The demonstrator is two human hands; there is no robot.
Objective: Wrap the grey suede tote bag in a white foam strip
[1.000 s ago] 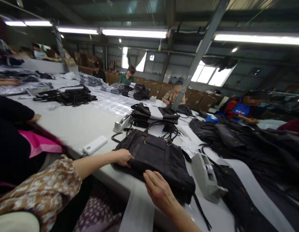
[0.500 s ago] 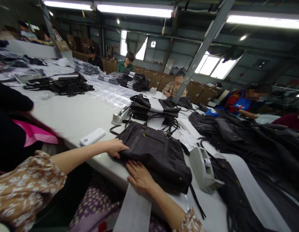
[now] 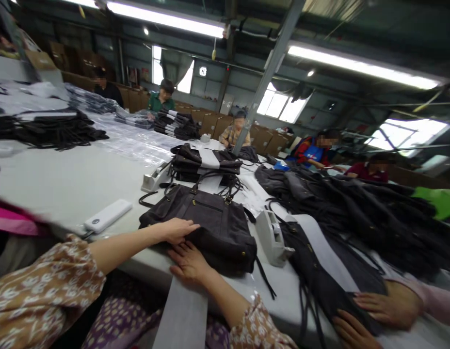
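A dark leather bag (image 3: pixel 210 220) with two handles lies on the white table near its front edge. My left hand (image 3: pixel 177 230) is closed on the bag's lower edge, its fingers bent over the leather. Just below it my right hand (image 3: pixel 190 261) rests palm down with fingers spread, by the bag's bottom edge and on top of a pale paper strip (image 3: pixel 183 310). That strip hangs over the table edge toward my lap. The ends of my right fingertips are partly under the bag's edge.
Behind the bag stand stacked bags (image 3: pixel 206 162) with a paper band. Tape dispensers (image 3: pixel 270 240) flank it; a white power bank (image 3: pixel 107 214) lies left. Dark bags (image 3: pixel 337 203) heap at right, where another person's hands (image 3: pixel 385 305) press a bag. Other people sit farther back.
The view has swung right, bringing another person's hands into sight. My left hand has moved rightward along the bag's edge, closer to my right hand.
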